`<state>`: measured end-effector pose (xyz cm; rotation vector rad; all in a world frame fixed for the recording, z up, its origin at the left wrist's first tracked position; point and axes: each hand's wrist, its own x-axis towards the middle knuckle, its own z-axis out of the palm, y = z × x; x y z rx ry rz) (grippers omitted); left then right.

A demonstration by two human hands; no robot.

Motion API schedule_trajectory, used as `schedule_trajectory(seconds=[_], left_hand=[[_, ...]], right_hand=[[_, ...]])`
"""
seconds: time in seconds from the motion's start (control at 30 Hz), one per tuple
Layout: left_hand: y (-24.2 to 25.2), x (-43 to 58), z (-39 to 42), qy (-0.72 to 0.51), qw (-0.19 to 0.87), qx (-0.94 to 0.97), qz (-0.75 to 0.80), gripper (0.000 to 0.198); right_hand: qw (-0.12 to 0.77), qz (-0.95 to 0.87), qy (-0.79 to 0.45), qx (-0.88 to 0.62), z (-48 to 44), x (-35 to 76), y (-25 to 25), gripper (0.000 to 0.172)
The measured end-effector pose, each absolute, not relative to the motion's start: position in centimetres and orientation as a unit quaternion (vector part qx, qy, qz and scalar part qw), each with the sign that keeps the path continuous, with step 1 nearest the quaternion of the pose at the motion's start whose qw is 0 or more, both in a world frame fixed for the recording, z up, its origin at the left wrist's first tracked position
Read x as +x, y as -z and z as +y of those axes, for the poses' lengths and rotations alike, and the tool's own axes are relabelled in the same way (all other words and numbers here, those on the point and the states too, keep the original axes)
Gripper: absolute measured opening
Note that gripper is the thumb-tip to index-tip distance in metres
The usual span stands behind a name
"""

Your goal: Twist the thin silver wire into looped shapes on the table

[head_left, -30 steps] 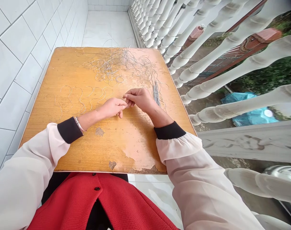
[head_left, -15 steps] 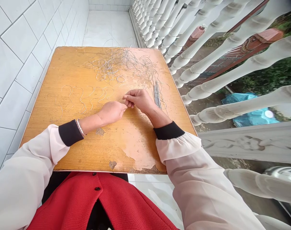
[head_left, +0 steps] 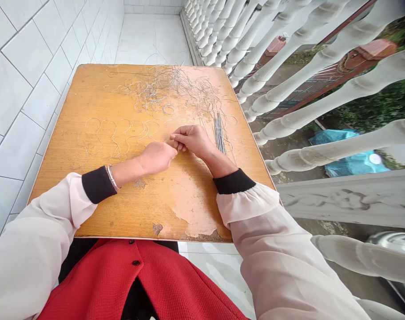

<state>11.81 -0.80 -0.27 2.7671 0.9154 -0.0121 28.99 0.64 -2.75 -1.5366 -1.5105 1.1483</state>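
Observation:
My left hand (head_left: 158, 157) is closed, knuckles up, over the middle of the table. My right hand (head_left: 192, 140) meets it fingertip to fingertip, thumb and forefinger pinched. Between them is what looks like a thin wire, mostly hidden by the fingers. Left of the hands several short curved wires (head_left: 115, 138) lie apart in a loose row. A bundle of straight grey wire pieces (head_left: 219, 133) lies just beyond my right wrist. Farther back spreads a tangled heap of thin silvery wire (head_left: 176, 84).
The wooden table (head_left: 116, 213) has a worn, peeling surface and chipped patches near its front edge. A white tiled wall (head_left: 29, 80) runs along the left. White balusters (head_left: 289, 126) line the right side, with a blue cover (head_left: 352, 153) outside beyond them.
The hands stay together in nearly the same place, with only a slight shift of the fingers. The wires on the table lie as before.

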Motion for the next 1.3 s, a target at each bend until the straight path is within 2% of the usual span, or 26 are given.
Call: schedule_trajectory(seconds=[0.17, 0.33, 0.5, 0.73, 0.9, 1.07, 1.3], left_hand=[[0.6, 11.2, -0.5, -0.049, 0.138, 0.935, 0.322, 0.025], [1.7, 10.3, 0.0, -0.121, 0.164, 0.926, 0.318, 0.021], [2.0, 10.2, -0.3, -0.117, 0.130, 0.937, 0.301, 0.022], [1.5, 9.4, -0.5, -0.105, 0.125, 0.939, 0.303, 0.021], [1.2, 8.1, 0.6, -0.140, 0.113, 0.916, 0.359, 0.032], [1.4, 7.0, 1.7, -0.176, 0.120, 0.897, 0.388, 0.028], [2.1, 7.3, 1.3, -0.165, 0.119, 0.900, 0.384, 0.022]], right_hand=[[0.313, -0.593, -0.456, -0.585, 0.8, 29.5, 2.7, 0.031], [0.326, -0.593, -0.462, -0.574, 0.8, 30.0, 2.4, 0.024], [0.300, -0.611, -0.447, -0.581, 0.7, 30.5, 2.3, 0.017], [0.264, -0.642, -0.353, -0.627, 0.5, 30.2, 2.2, 0.007], [0.255, -0.634, -0.359, -0.635, 0.0, 29.4, 2.0, 0.007], [0.227, -0.682, -0.269, -0.641, -0.1, 29.3, 2.1, 0.009], [0.212, -0.709, -0.157, -0.654, 0.1, 29.2, 2.9, 0.011]])
